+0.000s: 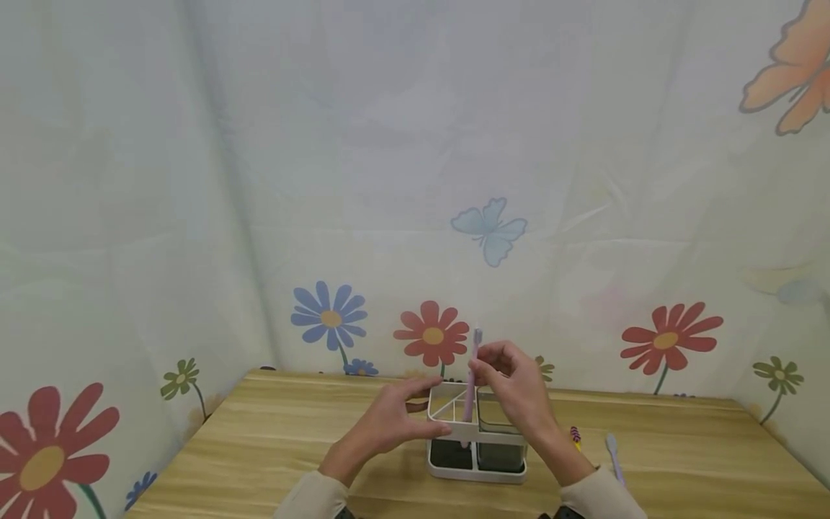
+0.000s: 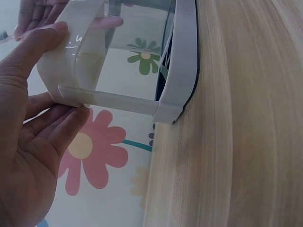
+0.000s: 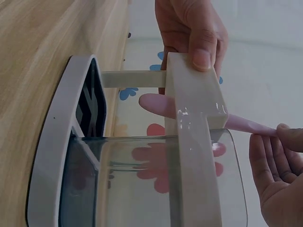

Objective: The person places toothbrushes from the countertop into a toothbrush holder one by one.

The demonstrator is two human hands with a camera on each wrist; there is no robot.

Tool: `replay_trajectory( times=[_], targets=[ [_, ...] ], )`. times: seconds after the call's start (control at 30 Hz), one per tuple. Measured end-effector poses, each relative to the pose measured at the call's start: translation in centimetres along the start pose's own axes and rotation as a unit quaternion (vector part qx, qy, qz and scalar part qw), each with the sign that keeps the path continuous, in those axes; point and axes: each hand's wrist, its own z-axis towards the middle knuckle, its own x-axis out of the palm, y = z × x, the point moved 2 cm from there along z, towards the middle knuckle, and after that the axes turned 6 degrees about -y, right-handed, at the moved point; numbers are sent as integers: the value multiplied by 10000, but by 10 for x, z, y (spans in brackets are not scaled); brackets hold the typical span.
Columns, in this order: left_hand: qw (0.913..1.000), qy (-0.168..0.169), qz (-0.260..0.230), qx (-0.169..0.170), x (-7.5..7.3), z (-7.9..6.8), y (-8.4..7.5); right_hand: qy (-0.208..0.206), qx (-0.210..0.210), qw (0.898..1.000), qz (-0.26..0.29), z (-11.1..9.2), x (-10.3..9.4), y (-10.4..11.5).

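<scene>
A white two-tier toothbrush holder (image 1: 476,432) stands on the table. My left hand (image 1: 395,414) grips the side of its upper frame, thumb on the front and fingers at the back. My right hand (image 1: 515,382) pinches a pink toothbrush (image 1: 470,396) near its bristle head, which points up. In the right wrist view, the toothbrush's rounded handle end (image 3: 158,105) pokes down through the upper frame, above the dark base. A clear cup (image 3: 132,184) sits in the holder's other side, next to the divided slots.
To the right on the wood-grain table (image 1: 311,418) lies a light purple toothbrush (image 1: 614,458). Beside it is a small yellow item with a pink-and-dark top (image 1: 576,436), partly hidden by my right forearm. A flower-printed curtain (image 1: 389,144) hangs behind the table.
</scene>
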Motion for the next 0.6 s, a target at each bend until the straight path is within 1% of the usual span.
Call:
replay_trajectory(
  times=[0.17, 0.4, 0.6],
  targets=[
    [10000, 5, 17, -36, 0, 0, 0, 84, -44, 10000, -22, -3, 1, -4],
    [10000, 20, 36, 7, -1, 2, 1, 190, -111, 9990, -380, -4, 3, -9],
    [10000, 28, 76, 11, -1, 3, 0, 286, -178, 9988, -363, -6, 6, -8]
  ],
)
